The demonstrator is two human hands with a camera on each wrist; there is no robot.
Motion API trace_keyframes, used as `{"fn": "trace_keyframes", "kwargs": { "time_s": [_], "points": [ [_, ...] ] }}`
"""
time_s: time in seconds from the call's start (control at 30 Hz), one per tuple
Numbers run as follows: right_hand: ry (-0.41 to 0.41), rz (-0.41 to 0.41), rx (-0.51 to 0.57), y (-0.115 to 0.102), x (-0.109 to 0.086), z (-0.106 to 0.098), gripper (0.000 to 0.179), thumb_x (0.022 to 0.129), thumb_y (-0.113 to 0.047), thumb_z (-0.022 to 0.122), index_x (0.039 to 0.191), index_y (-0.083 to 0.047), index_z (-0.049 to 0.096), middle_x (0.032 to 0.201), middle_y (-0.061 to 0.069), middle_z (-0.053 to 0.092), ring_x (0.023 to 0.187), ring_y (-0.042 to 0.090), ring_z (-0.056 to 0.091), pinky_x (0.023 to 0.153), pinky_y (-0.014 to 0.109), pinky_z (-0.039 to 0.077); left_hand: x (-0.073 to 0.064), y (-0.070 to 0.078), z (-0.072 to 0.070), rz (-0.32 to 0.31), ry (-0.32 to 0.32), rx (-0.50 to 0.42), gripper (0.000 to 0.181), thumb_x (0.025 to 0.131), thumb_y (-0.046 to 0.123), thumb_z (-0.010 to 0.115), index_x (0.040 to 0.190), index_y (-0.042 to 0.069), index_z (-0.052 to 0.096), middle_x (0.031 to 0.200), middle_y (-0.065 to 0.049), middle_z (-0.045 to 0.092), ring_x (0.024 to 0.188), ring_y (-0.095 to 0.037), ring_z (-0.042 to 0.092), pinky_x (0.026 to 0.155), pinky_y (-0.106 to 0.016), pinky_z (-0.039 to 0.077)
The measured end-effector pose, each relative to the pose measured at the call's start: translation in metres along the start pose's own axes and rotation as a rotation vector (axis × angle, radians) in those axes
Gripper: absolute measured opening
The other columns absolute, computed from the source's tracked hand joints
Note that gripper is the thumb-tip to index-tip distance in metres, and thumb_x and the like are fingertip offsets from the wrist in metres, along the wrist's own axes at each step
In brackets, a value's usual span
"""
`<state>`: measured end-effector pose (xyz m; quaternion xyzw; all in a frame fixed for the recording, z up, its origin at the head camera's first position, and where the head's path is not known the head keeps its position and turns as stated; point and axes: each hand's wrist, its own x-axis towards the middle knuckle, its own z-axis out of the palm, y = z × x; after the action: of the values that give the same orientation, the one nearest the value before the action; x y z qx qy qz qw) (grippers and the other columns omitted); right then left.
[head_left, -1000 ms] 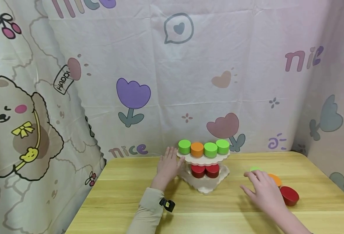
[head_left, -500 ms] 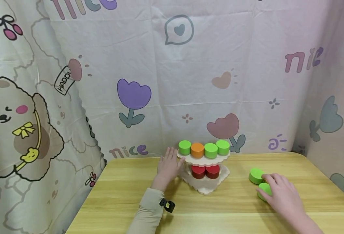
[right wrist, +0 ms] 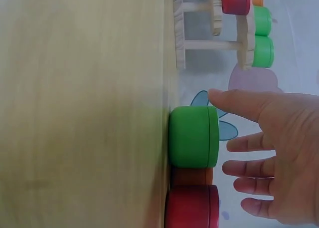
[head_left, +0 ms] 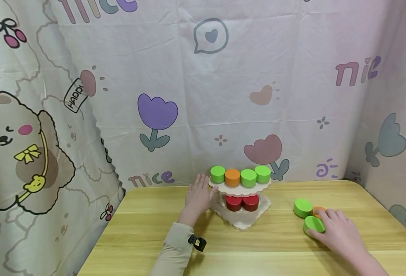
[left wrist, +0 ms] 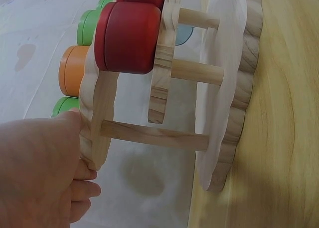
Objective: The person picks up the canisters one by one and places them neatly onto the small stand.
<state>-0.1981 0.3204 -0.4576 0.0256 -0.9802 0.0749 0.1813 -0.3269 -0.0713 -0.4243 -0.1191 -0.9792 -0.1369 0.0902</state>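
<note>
My left hand (head_left: 199, 194) lies at the left edge of a white-topped wooden tiered stand (head_left: 243, 222), fingers stretched forward and thumb touching the top board. Along that board sit green blocks (head_left: 248, 178) and an orange block (head_left: 232, 178), all round. Two round red blocks (left wrist: 130, 38) stand on the board below. My right hand (head_left: 341, 232) hovers over loose round blocks at the right, fingers spread. In the right wrist view a gap separates it from a green block (right wrist: 190, 137). A red block (right wrist: 190, 208) and part of an orange block (right wrist: 189, 176) show beside that one.
Another loose green block (head_left: 302, 207) stands behind the front one. Wooden posts (left wrist: 154, 134) join the stand's boards. A printed cloth (head_left: 220, 96) hangs behind the wooden table (head_left: 147, 226), with further cloth at both sides.
My right hand has moved right and toward me, then shifted slightly farther right. More of the front green block and the loose orange block now shows. My left hand stays in place.
</note>
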Motion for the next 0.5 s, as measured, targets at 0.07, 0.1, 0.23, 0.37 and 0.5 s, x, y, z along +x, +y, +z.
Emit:
{"fn": "trace_keyframes", "kwargs": {
  "time_s": [0.07, 0.1, 0.23, 0.37, 0.5],
  "points": [
    [-0.013, -0.006, -0.007, 0.0018, 0.0002, 0.0020, 0.068, 0.071, -0.049, 0.080, 0.118, -0.005, 0.059, 0.104, 0.020, 0.061, 0.096, 0.039, 0.053, 0.075, 0.057, 0.044, -0.0007, 0.0007, -0.0006, -0.001, 0.002, 0.001, 0.071, 0.102, 0.057, 0.028, 0.154, 0.009, 0.028, 0.162, -0.013, 0.025, 0.152, -0.029, 0.016, 0.121, -0.056, 0.023],
    [-0.015, -0.009, -0.009, 0.0023, 0.0002, 0.0030, 0.067, 0.071, -0.049, 0.080, 0.117, -0.004, 0.059, 0.104, 0.020, 0.061, 0.096, 0.039, 0.054, 0.075, 0.057, 0.044, -0.0010, 0.0011, -0.0008, -0.001, 0.004, 0.001, 0.071, 0.102, 0.057, 0.028, 0.154, 0.009, 0.028, 0.162, -0.013, 0.025, 0.152, -0.030, 0.017, 0.121, -0.056, 0.023],
    [-0.021, -0.012, -0.009, 0.0029, 0.0009, 0.0061, 0.063, 0.071, -0.045, 0.081, 0.114, -0.005, 0.060, 0.105, 0.022, 0.061, 0.097, 0.041, 0.054, 0.074, 0.059, 0.045, -0.0007, 0.0011, -0.0005, -0.005, 0.004, 0.002, 0.072, 0.102, 0.058, 0.027, 0.154, 0.009, 0.028, 0.162, -0.013, 0.024, 0.152, -0.029, 0.017, 0.121, -0.056, 0.023],
    [-0.024, -0.008, -0.003, 0.0021, 0.0016, 0.0065, 0.059, 0.071, -0.043, 0.081, 0.112, -0.005, 0.060, 0.103, 0.022, 0.061, 0.097, 0.042, 0.054, 0.074, 0.059, 0.045, -0.0001, 0.0002, 0.0004, -0.002, 0.007, 0.003, 0.071, 0.102, 0.057, 0.028, 0.154, 0.008, 0.028, 0.162, -0.013, 0.025, 0.152, -0.030, 0.017, 0.120, -0.056, 0.024],
    [-0.032, -0.006, 0.000, 0.0006, 0.0022, 0.0068, 0.057, 0.071, -0.040, 0.082, 0.112, -0.006, 0.060, 0.102, 0.020, 0.061, 0.097, 0.041, 0.054, 0.073, 0.058, 0.045, -0.0002, 0.0005, -0.0004, -0.001, 0.005, 0.003, 0.071, 0.102, 0.057, 0.027, 0.154, 0.008, 0.028, 0.162, -0.013, 0.025, 0.152, -0.030, 0.017, 0.120, -0.056, 0.024]
  ]
}}
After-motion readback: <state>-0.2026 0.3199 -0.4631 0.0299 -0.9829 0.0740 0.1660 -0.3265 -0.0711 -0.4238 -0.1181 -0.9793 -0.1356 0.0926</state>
